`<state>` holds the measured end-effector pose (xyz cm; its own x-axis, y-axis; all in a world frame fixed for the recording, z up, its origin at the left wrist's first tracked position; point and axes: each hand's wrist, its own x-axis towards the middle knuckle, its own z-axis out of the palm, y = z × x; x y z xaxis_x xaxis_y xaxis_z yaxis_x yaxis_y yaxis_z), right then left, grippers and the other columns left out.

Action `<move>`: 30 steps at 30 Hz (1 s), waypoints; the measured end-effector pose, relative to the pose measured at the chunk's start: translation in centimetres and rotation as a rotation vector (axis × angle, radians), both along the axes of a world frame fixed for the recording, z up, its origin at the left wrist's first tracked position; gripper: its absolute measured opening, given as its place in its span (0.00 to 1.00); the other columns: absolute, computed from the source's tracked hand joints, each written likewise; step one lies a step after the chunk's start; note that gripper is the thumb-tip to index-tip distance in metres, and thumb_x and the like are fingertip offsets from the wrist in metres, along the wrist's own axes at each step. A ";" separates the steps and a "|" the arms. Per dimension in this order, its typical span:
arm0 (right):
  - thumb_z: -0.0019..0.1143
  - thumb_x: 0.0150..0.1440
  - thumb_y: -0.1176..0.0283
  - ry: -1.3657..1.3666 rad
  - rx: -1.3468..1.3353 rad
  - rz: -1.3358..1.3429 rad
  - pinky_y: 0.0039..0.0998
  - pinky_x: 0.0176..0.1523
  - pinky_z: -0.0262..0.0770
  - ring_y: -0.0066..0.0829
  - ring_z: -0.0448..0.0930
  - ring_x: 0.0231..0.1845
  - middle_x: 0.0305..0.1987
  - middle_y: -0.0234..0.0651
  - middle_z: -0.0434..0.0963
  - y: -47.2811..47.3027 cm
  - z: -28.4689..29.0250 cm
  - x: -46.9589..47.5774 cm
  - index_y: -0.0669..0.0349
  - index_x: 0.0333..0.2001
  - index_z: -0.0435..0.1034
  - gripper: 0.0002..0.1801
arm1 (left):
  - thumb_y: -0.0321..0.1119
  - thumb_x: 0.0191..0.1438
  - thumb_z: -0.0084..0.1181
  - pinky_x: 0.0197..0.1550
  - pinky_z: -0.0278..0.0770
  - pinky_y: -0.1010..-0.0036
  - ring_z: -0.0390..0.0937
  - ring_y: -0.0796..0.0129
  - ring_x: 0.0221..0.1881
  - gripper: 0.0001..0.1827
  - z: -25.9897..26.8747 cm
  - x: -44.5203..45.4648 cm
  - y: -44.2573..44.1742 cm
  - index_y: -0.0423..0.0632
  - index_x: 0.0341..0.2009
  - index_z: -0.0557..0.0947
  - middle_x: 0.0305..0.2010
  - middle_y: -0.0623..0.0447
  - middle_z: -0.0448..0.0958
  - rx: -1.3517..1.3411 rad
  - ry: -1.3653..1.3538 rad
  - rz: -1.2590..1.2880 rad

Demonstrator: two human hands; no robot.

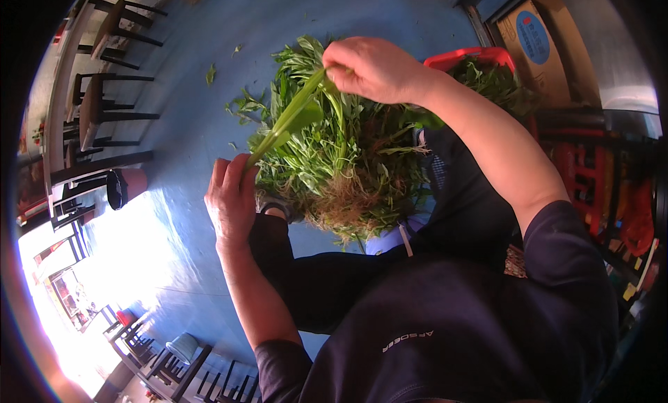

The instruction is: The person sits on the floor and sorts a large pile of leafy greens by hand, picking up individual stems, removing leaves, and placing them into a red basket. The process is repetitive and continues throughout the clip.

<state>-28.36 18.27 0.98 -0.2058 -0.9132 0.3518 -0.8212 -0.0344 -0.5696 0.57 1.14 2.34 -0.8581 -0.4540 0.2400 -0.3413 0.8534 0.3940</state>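
Between my two hands a green leafy stalk (286,116) is stretched at a slant. My left hand (232,197) grips its lower end, and the fingers of my right hand (368,69) pinch the upper end. Below the stalk, a large heap of leafy greens (334,137) rests in front of me between my feet. Brown stringy roots (347,199) show on the near side of the heap. What lies right under my right hand is partly hidden by the hand and forearm.
A red plastic basket (454,58) filled with greens stands at the upper right beside a cardboard box (537,48). Stray leaves (210,74) lie on the blue floor (193,105). Dark stools (109,105) and a bucket (128,187) are at the left. Part of a purple object (391,240) shows near my legs.
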 end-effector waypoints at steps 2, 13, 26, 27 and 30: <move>0.51 0.65 0.65 -0.258 0.071 -0.049 0.27 0.35 0.75 0.27 0.77 0.30 0.29 0.33 0.75 -0.2 -0.1 -0.4 0.63 0.41 0.69 0.11 | 0.31 0.54 0.64 0.31 0.75 0.65 0.76 0.57 0.33 0.11 0.1 -0.7 0.6 0.54 0.43 0.81 0.33 0.54 0.73 -0.112 0.033 -0.005; 0.61 0.60 0.56 -0.096 -0.125 -0.047 0.24 0.34 0.76 0.22 0.78 0.31 0.34 0.29 0.74 -0.5 2.1 -0.3 0.55 0.48 0.74 0.18 | 0.33 0.48 0.67 0.33 0.73 0.65 0.72 0.61 0.33 0.14 -0.1 -1.7 0.9 0.58 0.42 0.83 0.30 0.57 0.68 -0.445 0.067 -0.049; 0.52 0.62 0.68 -0.209 0.262 -0.262 0.38 0.46 0.75 0.43 0.79 0.43 0.41 0.39 0.78 -1.7 -1.4 0.6 0.61 0.41 0.75 0.10 | 0.36 0.60 0.55 0.38 0.76 0.57 0.77 0.51 0.37 0.07 -1.3 -3.6 2.1 0.48 0.38 0.74 0.35 0.49 0.75 -0.201 -0.178 -0.099; 0.51 0.62 0.68 -0.336 0.389 -0.402 0.38 0.47 0.75 0.42 0.79 0.43 0.41 0.39 0.78 -2.3 -0.8 -0.3 0.61 0.41 0.75 0.10 | 0.37 0.60 0.55 0.37 0.76 0.56 0.77 0.51 0.37 0.08 -1.5 -3.6 2.3 0.48 0.38 0.74 0.34 0.49 0.75 -0.156 -0.211 -0.098; 0.53 0.61 0.68 0.143 -0.073 -0.115 0.37 0.48 0.75 0.36 0.80 0.40 0.39 0.37 0.79 -2.5 -0.9 0.4 0.59 0.40 0.75 0.08 | 0.40 0.63 0.53 0.36 0.76 0.53 0.79 0.46 0.38 0.11 -1.7 -3.8 2.9 0.46 0.40 0.74 0.35 0.44 0.78 0.029 -0.361 -0.072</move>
